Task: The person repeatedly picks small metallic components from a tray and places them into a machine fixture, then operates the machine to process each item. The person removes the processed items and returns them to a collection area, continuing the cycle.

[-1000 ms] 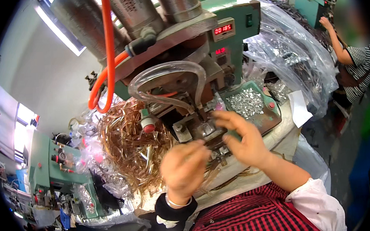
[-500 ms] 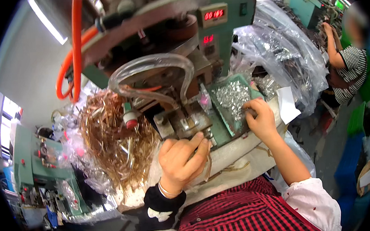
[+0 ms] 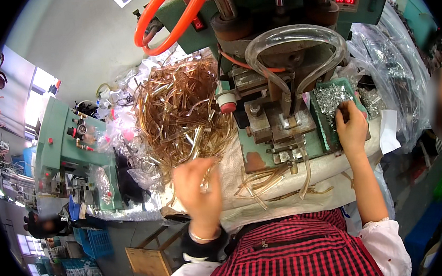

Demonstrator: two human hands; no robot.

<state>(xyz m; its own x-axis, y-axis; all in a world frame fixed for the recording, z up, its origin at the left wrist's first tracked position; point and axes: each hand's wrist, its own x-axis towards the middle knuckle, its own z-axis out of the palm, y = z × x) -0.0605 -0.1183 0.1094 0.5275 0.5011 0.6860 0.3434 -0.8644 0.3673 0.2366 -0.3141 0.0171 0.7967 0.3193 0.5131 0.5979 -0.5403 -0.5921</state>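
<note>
Nearest, red-and-black checked cloth apron (image 3: 290,251). Left hand (image 3: 196,191) blurred, fingers bent, by the pile of amber plastic tubing (image 3: 177,102) – cannot tell whether it holds anything. Right hand (image 3: 353,131) curled, fingertips at the small silver metal pieces (image 3: 329,98) in the green rectangular tray (image 3: 330,139); cannot tell if 1 is pinched. 1 clear amber tube (image 3: 306,175) hangs from the grey steel fixture (image 3: 262,130). Behind – green metal press (image 3: 364,17).
</note>
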